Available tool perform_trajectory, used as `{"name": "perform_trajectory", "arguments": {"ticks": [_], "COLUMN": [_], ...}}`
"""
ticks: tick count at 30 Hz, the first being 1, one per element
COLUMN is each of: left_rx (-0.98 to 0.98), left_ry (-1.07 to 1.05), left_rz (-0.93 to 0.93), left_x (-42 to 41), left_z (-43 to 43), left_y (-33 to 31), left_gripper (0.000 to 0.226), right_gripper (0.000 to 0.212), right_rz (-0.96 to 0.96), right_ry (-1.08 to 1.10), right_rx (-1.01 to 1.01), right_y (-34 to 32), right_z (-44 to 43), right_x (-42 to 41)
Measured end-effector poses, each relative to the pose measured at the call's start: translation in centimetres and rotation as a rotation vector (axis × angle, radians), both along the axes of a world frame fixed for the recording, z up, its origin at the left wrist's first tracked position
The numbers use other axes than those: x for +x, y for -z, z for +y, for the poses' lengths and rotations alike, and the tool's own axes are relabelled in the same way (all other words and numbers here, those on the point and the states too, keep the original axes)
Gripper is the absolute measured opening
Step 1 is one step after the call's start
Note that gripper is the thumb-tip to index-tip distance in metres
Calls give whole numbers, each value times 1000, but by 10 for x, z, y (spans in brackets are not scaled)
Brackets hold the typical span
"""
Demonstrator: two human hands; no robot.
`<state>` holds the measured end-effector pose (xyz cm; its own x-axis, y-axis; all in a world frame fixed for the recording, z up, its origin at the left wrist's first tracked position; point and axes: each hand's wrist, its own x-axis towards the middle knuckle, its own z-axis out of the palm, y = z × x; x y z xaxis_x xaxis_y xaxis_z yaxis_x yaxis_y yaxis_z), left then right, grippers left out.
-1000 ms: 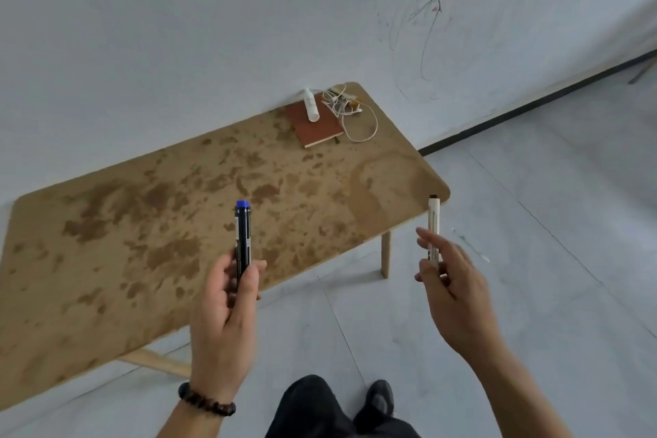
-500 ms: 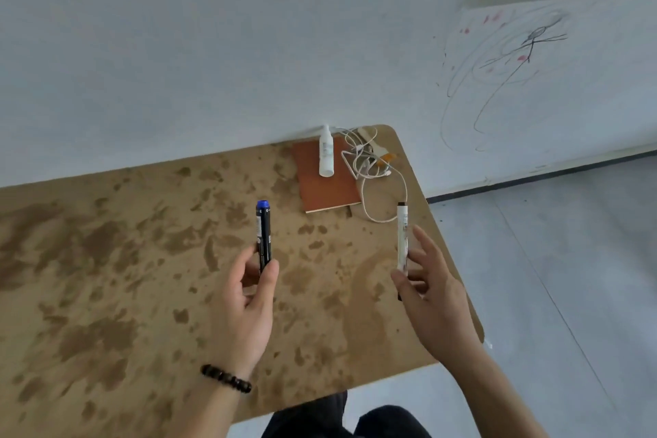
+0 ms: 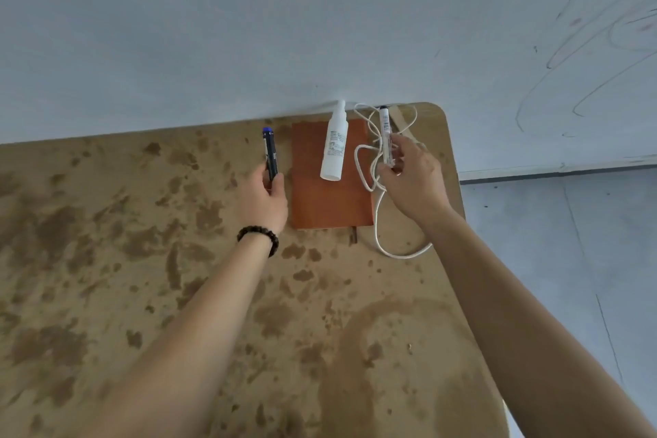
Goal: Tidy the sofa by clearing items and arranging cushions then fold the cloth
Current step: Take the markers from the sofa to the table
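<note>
Over table (image 3: 106, 260), L hand (image 3: 265, 201) 1 blue-cap marker (image 3: 270, 149), R hand (image 3: 412, 185) 1 white marker (image 3: 385, 128)

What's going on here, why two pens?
A person holds a pen in each hand over the far corner of a stained wooden table. The left hand grips a blue-capped marker beside an orange notebook. The right hand pinches a white marker above a tangled white cable. A white bottle lies on the notebook.
</note>
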<state>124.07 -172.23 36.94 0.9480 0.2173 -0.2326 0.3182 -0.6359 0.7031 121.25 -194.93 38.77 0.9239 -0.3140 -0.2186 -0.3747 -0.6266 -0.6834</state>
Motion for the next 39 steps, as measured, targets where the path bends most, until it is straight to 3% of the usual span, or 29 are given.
{"name": "perform_trajectory", "arguments": {"ticks": [3,8,11,17,21,26,34,39], "left_rx": [70,168,122,-143,-161,-138,15,71], "left_ry": [12,161,194,187,111,-159,-803,-1157], "left_rz": [25,-7,16,-116,-201,-269,-227,-306], "left_x": [14,9,7,-30,-95,-222,-469,-583], "left_z": [-5,-4,0,-5,4,20,13,26], "left_y": [30,63,58,-21,-84,-145,-187,-205], "left_gripper": [47,40,41,39,41,49,38,38], "right_gripper": [44,37,42,46,46,41,28,41], "right_rz": [55,10,82,26,-91,-227,-45,-10], "right_ry": [-98,-200,-231,-241,-245,-293,-541,-800], "right_rx": [-102,-202,-180,-111,-21,137,314,359], "right_y": [24,44,36,-19,-66,-114,-125,-145], "right_z": [2,5,3,11,13,2,14,70], "right_x": [19,16,18,-5,-57,-157,-299,-344]}}
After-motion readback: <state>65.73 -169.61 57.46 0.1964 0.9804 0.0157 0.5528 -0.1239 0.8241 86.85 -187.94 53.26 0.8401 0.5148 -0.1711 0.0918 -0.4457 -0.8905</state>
